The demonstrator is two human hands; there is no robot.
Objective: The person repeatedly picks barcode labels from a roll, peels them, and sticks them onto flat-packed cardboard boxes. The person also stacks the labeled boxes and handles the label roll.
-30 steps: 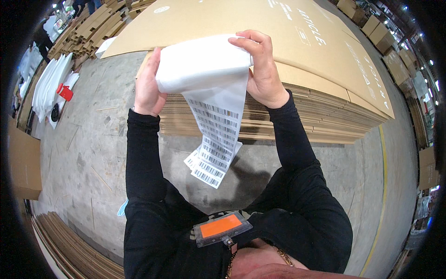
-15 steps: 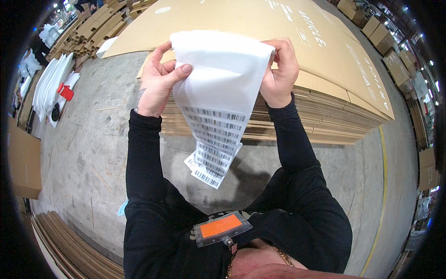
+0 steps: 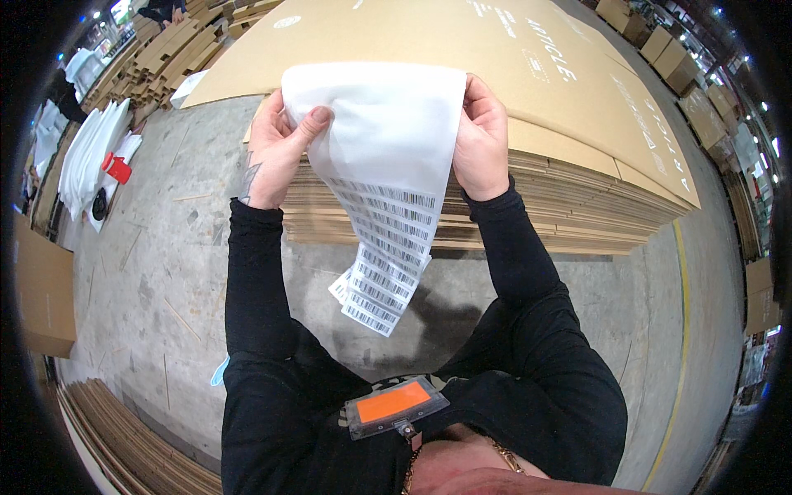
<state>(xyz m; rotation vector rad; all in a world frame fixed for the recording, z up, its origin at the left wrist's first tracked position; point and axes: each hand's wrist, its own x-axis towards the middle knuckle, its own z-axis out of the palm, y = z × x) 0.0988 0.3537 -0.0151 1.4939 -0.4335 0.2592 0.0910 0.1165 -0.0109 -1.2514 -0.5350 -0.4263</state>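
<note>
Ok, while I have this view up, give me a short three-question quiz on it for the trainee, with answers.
1. True or false: the left hand holds the paper strip alone, with the right hand well away from it.

2. Where on the strip do the barcodes show?
A) along its top edge
B) on its lower, hanging part
C) nowhere

3. Fill in the blank: the badge on the person's chest has an ____ panel.

Key:
1. False; both hands hold it, one at each side.
2. B
3. orange
</note>
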